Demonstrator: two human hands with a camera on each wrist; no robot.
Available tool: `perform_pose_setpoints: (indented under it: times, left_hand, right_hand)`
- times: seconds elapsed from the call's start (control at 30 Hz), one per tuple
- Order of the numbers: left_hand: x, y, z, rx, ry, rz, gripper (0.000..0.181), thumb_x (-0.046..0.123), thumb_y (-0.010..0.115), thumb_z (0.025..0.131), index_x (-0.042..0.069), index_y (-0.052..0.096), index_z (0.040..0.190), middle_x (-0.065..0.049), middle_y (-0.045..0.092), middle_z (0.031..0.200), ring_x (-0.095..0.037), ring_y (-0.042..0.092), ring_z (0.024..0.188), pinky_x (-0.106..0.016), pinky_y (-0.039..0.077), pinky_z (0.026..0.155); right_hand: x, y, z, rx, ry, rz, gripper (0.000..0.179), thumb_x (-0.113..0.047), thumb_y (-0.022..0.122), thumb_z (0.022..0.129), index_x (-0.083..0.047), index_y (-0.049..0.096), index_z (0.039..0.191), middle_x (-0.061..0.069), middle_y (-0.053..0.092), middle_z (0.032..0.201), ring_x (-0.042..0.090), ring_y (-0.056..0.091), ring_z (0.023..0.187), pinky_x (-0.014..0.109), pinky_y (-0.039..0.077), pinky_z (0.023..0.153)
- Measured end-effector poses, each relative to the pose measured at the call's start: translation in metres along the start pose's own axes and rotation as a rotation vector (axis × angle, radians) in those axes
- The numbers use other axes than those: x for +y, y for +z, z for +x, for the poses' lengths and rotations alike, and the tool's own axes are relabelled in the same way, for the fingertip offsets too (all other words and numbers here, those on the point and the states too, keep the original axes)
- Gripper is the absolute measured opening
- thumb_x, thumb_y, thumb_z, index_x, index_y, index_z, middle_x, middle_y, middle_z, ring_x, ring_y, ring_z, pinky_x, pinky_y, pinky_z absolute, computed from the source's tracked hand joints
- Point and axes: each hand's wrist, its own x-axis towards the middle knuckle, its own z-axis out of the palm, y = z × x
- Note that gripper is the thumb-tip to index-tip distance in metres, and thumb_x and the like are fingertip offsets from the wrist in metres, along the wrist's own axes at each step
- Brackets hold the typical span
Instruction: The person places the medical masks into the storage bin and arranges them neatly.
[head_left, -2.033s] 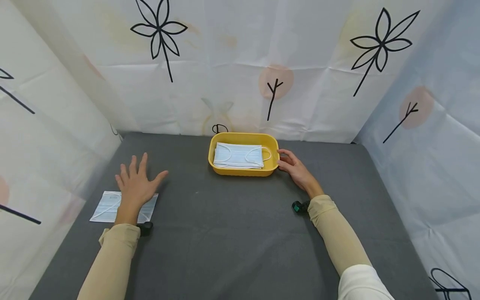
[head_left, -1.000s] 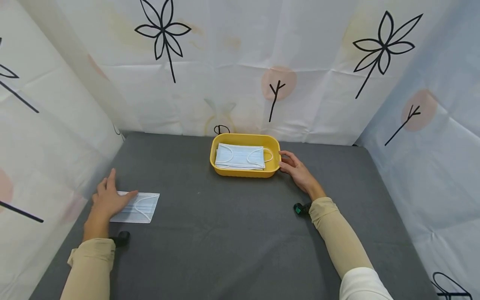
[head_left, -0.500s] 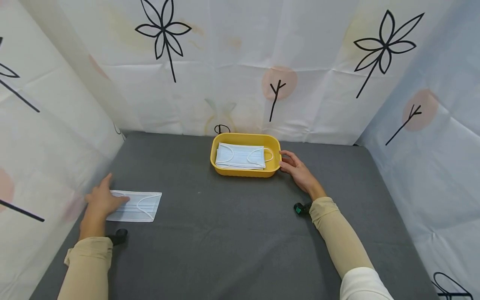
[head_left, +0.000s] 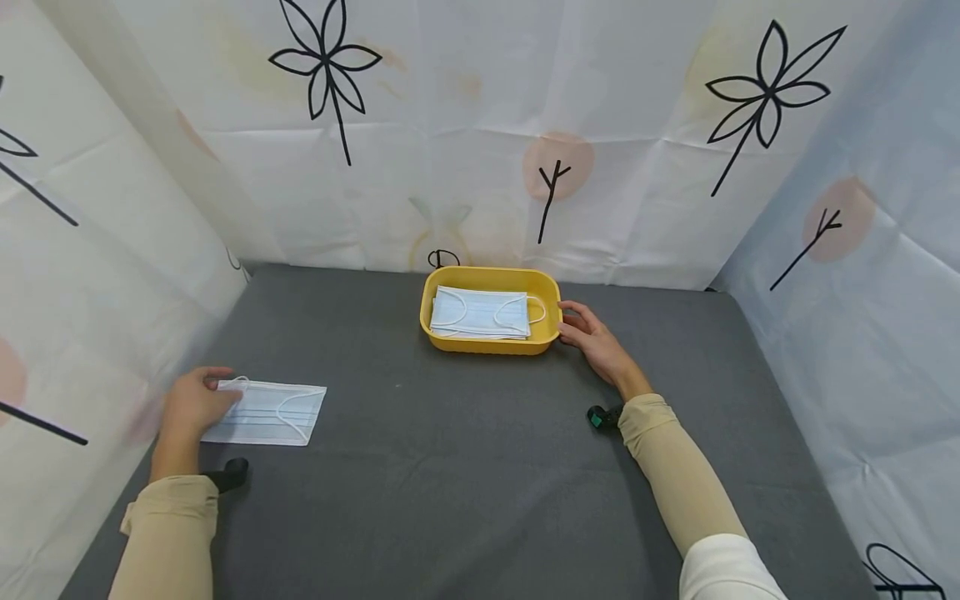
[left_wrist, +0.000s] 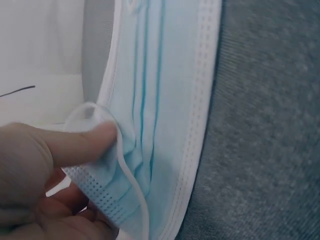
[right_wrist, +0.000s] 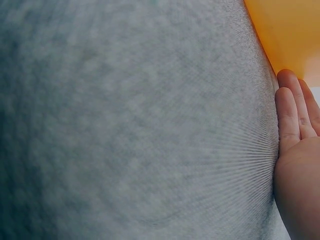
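A light blue pleated face mask (head_left: 266, 414) lies on the left part of the table. My left hand (head_left: 193, 408) pinches its left end between thumb and fingers. In the left wrist view the thumb (left_wrist: 102, 137) presses on the mask (left_wrist: 172, 100) beside a white ear loop (left_wrist: 131, 175), and that end is bent up. My right hand (head_left: 600, 346) touches the right end of a yellow basket (head_left: 487, 346). In the right wrist view its fingers (right_wrist: 287, 112) extend straight against the basket's wall (right_wrist: 287, 40). Inside the basket is a stack of folded masks (head_left: 480, 312).
A grey cloth covers the table (head_left: 450, 467). White curtains (head_left: 465, 100) with black plant drawings hang along the back and both sides, close to the table's edges. The basket stands near the back edge. A small black device (head_left: 234, 473) sits at each wrist.
My left hand has moved left and down from over the mask to its left end, its spread fingers closing on it. The mask shifted slightly. My right hand stays at the basket.
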Motion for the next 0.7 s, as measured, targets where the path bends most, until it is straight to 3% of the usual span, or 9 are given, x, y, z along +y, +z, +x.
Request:
perform_pose_setpoints:
  times: [0.27, 0.5, 0.7]
  left_hand:
    - [-0.0016, -0.0002, 0.0039, -0.03, 0.03, -0.057, 0.045, 0.024, 0.057, 0.1, -0.005, 0.056, 0.135, -0.042, 0.038, 0.149, -0.058, 0.04, 0.132, -0.068, 0.039, 0.101]
    - [0.0021, 0.0, 0.0031, -0.018, 0.013, -0.062, 0.054, 0.038, 0.057, 0.102, -0.007, 0.057, 0.131, -0.042, 0.039, 0.148, -0.059, 0.038, 0.135, -0.068, 0.038, 0.103]
    - [0.0056, 0.0009, 0.0016, -0.023, 0.0, -0.119, 0.062, 0.047, 0.053, 0.103, -0.006, 0.055, 0.136, -0.04, 0.037, 0.152, -0.059, 0.036, 0.139, -0.07, 0.037, 0.106]
  right_hand:
    - [0.0016, 0.0001, 0.0013, 0.009, 0.003, 0.002, 0.055, -0.029, 0.057, 0.106, -0.018, 0.035, 0.156, 0.014, 0.035, 0.164, 0.03, 0.038, 0.15, 0.044, 0.038, 0.118]
    - [0.0016, -0.0009, 0.0001, 0.007, 0.006, -0.002, 0.056, -0.029, 0.056, 0.106, -0.018, 0.034, 0.157, 0.013, 0.033, 0.165, 0.029, 0.035, 0.152, 0.047, 0.035, 0.121]
    - [0.0021, -0.0009, -0.0001, 0.007, 0.002, 0.0, 0.057, -0.029, 0.056, 0.106, -0.018, 0.034, 0.157, 0.014, 0.033, 0.165, 0.03, 0.035, 0.151, 0.051, 0.033, 0.122]
